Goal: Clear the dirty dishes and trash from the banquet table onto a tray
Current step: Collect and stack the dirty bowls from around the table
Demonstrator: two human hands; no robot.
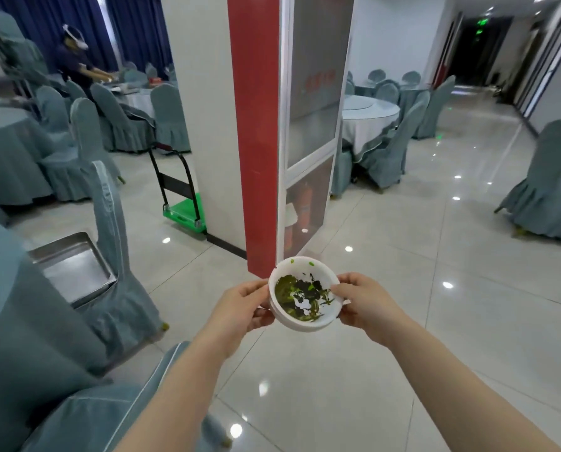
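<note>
A white bowl (305,293) smeared inside with green and black residue hangs in mid-air over the floor, tilted toward me. It looks like a stack of bowls, with a second rim showing beneath. My left hand (240,305) grips its left rim and my right hand (364,301) pinches its right rim. A steel tray (67,265) lies on a covered chair seat at the left, beside the banquet table (15,305) draped in grey-blue cloth.
A white and red pillar (256,125) with a glass cabinet stands straight ahead. A green hand cart (184,210) leans by it. Covered chairs (116,256) crowd the left and bottom. Another person (77,63) works at a far table. Glossy tiled floor stretches to the right.
</note>
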